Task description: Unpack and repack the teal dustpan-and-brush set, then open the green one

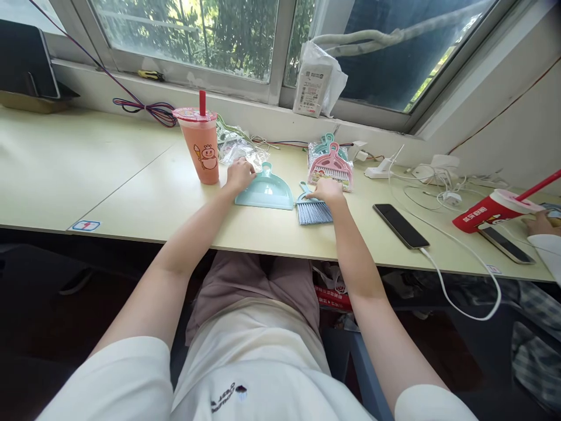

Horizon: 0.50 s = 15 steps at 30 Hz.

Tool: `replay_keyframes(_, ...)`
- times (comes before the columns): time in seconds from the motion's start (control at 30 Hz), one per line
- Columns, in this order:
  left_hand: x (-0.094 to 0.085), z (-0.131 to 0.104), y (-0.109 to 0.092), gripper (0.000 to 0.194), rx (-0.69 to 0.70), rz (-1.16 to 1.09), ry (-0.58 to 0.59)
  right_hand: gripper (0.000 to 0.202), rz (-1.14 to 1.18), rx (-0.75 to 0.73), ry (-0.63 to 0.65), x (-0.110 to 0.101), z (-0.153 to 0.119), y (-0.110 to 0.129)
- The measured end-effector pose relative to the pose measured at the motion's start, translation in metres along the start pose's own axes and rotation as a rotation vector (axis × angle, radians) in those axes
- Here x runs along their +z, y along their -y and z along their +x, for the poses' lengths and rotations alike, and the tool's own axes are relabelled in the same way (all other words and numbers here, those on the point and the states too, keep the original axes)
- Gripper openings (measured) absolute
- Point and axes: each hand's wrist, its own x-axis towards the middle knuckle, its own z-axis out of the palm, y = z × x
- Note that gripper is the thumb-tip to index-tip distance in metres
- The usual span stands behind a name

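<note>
A light blue dustpan (268, 190) lies on the table in front of me, its handle pointing to the window. My left hand (240, 174) is at the dustpan's upper left edge, fingers curled against it. To the right is a small blue hand brush (314, 211), its bristles towards me. Over its top sits my right hand (326, 190), closed on it with the thumb on the left; the palm hides part of the brush. Just behind that hand rest packaged dustpan-and-brush sets (332, 165), a pink one in front of a green one.
A pink drink cup (205, 153) with a red straw stands left of my left hand, beside clear plastic wrapping (245, 151). On the right are a charging phone (401, 225), tangled white cables (442, 181) and a red cup (493, 210) near another person's hand (543, 225).
</note>
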Motion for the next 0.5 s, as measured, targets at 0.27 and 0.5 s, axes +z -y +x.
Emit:
replay_keyframes(0.27, -0.013, 0.004, 0.000, 0.011, -0.189, -0.082, -0.248, 0.034, 0.153, -0.040, -0.024, -0.002, 0.008, -0.010)
replay_keyframes(0.5, -0.011, -0.002, -0.023, 0.006, -0.110, -0.374, -0.115, 0.040, 0.586, -0.193, -0.301, -0.015, -0.009, 0.018)
